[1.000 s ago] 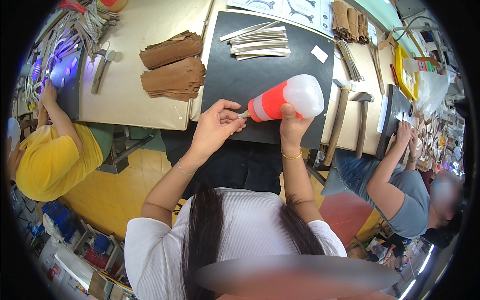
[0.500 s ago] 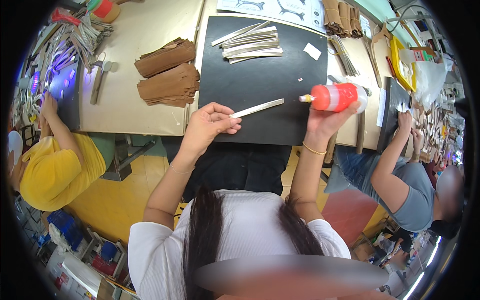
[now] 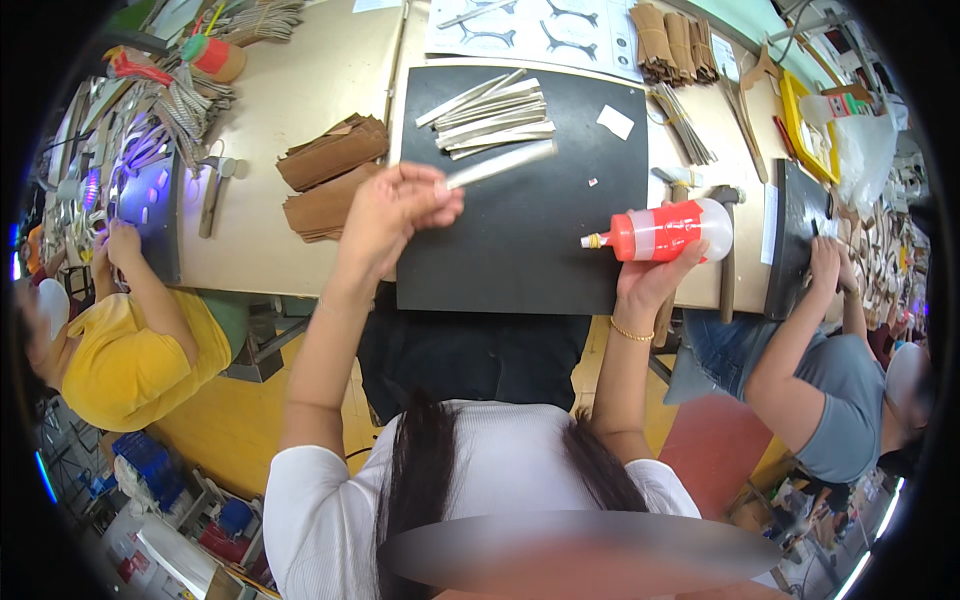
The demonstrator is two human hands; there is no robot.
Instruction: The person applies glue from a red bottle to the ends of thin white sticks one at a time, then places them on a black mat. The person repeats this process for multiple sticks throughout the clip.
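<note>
Between the thumb and fingers of my left hand (image 3: 405,205) is one end of a pale, narrow strip (image 3: 505,164). It is held over the black mat (image 3: 500,250), and its free end points right, close to a pile of similar pale strips (image 3: 495,115). My right hand (image 3: 655,280) grips a squeeze bottle (image 3: 665,230) with red bands and a yellowish nozzle. The bottle lies sideways above the mat's right edge, nozzle pointing left. Two stacks of brown strips, an upper one (image 3: 330,150) and a lower one (image 3: 325,208), lie beside my left hand.
A hammer (image 3: 728,250) lies right of the bottle. Bundled brown strips (image 3: 672,45), a tied pale bundle (image 3: 682,122) and a yellow tray (image 3: 806,125) are at the back right. A person in yellow (image 3: 145,355) works at left, another in grey (image 3: 815,390) at right.
My left hand has lifted the pale strip away toward the pile. The bottle stays in my right hand, its nozzle a little further left. The whole view has shifted slightly.
</note>
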